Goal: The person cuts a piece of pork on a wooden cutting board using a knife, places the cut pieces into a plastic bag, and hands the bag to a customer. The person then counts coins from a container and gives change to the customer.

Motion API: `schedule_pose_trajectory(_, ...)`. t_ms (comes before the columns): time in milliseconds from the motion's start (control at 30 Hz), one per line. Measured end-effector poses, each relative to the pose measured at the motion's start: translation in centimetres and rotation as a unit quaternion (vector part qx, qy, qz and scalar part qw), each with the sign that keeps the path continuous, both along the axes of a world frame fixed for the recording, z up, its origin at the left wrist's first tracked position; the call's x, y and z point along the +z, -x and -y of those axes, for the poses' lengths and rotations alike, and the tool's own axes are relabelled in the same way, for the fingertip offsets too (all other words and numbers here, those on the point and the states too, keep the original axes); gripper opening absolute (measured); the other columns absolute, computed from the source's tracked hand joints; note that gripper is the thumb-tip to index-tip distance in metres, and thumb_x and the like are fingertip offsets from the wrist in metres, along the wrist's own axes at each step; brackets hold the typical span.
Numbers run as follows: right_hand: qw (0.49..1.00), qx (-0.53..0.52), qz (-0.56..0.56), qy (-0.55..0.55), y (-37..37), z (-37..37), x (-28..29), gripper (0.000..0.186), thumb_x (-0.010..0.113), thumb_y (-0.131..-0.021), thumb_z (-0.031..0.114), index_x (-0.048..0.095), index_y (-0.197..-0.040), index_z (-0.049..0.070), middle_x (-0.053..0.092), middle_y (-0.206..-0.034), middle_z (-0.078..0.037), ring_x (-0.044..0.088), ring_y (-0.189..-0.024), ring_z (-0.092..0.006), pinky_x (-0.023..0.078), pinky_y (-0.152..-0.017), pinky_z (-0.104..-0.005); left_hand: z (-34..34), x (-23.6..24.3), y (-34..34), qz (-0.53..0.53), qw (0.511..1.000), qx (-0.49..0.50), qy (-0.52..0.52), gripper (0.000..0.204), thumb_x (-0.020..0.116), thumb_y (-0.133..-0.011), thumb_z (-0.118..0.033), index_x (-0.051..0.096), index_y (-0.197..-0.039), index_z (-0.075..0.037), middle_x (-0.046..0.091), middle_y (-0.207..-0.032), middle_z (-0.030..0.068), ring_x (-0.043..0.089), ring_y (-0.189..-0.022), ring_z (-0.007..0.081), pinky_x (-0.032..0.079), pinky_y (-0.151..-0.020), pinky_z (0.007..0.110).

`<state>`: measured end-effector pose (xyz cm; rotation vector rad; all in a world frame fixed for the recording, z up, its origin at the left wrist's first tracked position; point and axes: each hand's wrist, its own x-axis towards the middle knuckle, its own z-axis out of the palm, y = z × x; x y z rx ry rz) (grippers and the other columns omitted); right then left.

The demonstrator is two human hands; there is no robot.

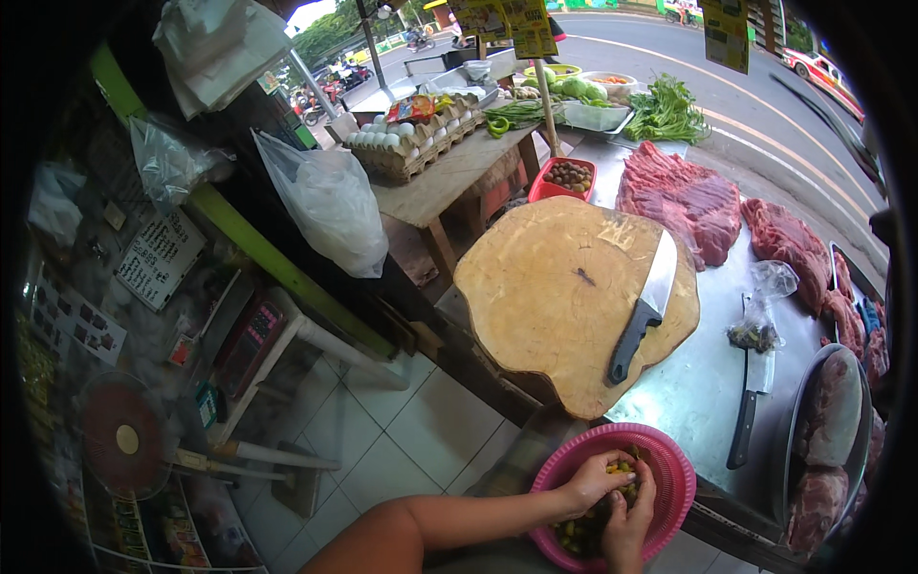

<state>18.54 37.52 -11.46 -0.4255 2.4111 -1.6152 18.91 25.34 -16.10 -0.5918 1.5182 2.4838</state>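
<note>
A pink plastic basket (669,459) sits at the near edge of the metal counter (698,383), filled with small green and yellow pieces (574,536). My left hand (593,478) reaches into it from the left and pinches a few of the pieces. Beside it, my right hand (631,521) also rests inside the basket, its fingers curled among the pieces. Both forearms enter from the lower edge.
A round wooden chopping block (564,287) with a black-handled cleaver (643,311) stands beyond the basket. A second knife (749,407) and a small plastic bag (760,316) lie on the counter. Slabs of raw meat (684,196) lie farther back, more in a metal bowl (832,440). Egg trays (411,134) are far left.
</note>
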Motion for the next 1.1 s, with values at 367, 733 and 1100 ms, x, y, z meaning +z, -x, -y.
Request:
schedule_pose_trajectory(367, 0.995, -0.081, 0.022, 0.048, 0.6, 0.4, -0.6, 0.019, 0.058, -0.09, -0.004, 0.057, -0.109, -0.004, 0.065, -0.091, -0.018, 0.067, -0.083, -0.0235, 0.052, -0.075, -0.0347, -0.1, 0.6, 0.0, 0.041, 0.988, -0.033, 0.146, 0.024, 0.054, -0.101, -0.019, 0.062, -0.112, 0.001, 0.063, -0.086, 0.0063, 0.059, -0.08, 0.008, 0.049, -0.068, 0.025)
schedule_pose_trajectory(733, 0.995, -0.083, 0.038, 0.037, 1.1, -0.5, -0.7, 0.016, 0.061, -0.095, 0.01, 0.063, -0.089, -0.005, 0.065, -0.072, -0.016, 0.061, -0.063, -0.0213, 0.047, -0.06, -0.0356, 0.1, -0.6, -0.3, 0.015, 0.986, -0.062, 0.151, 0.029, 0.053, -0.103, -0.025, 0.064, -0.104, 0.002, 0.062, -0.088, 0.0055, 0.053, -0.082, 0.0072, 0.045, -0.072, 0.026)
schedule_pose_trajectory(1100, 0.987, -0.014, -0.143, -0.065, 1.4, -1.2, -0.3, 0.024, 0.05, -0.097, 0.014, 0.058, -0.083, -0.004, 0.057, -0.076, -0.02, 0.055, -0.067, -0.0262, 0.042, -0.063, -0.0403, 0.2, 0.2, 0.2, 0.119, 0.989, -0.086, 0.026, 0.031, 0.05, -0.104, -0.033, 0.062, -0.112, -0.006, 0.061, -0.093, 0.0006, 0.057, -0.093, 0.0081, 0.052, -0.07, 0.029)
